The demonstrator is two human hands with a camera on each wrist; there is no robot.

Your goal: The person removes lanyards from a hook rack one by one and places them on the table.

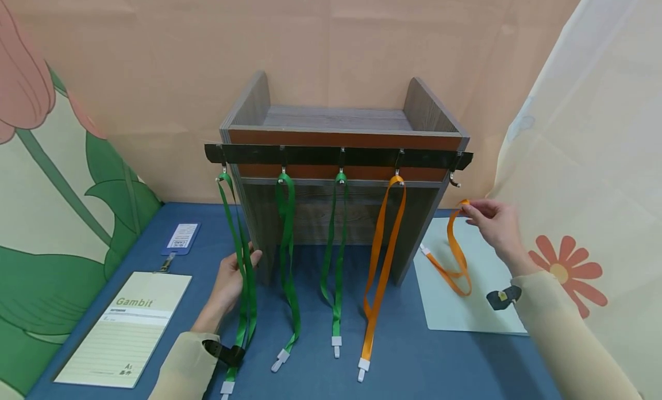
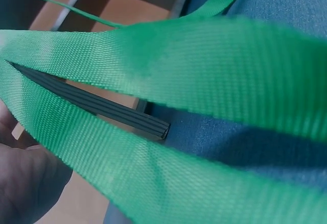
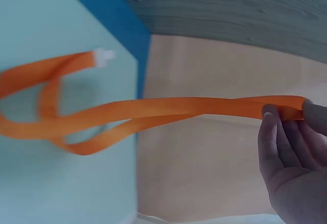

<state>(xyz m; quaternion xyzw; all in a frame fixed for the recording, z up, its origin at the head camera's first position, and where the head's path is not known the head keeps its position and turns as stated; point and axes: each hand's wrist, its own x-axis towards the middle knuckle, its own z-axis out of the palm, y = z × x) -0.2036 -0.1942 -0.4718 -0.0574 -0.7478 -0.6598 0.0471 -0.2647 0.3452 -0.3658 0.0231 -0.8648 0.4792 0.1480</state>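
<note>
My right hand (image 1: 493, 225) pinches the top loop of an orange lanyard (image 3: 173, 106) between thumb and fingers. Its lower part drapes over a pale sheet, with a white clip at its end. On the left, my left hand (image 1: 230, 282) grips the lower side edge of a grey wooden shelf (image 1: 253, 216), partly hidden behind a green lanyard (image 1: 243, 273). That lanyard hangs from a black hook rail (image 1: 315, 155) across the shelf's front. Two more green lanyards (image 1: 288, 245) (image 1: 336, 256) and another orange lanyard (image 1: 380, 262) hang from hooks to its right.
At the rail's right end sticks out a metal hook (image 1: 455, 180). The pale sheet (image 1: 439, 314) lies on the blue table (image 1: 398, 348) at right. A clipboard with a notepad (image 1: 129, 331) and a blue card holder (image 1: 182, 238) lie at left.
</note>
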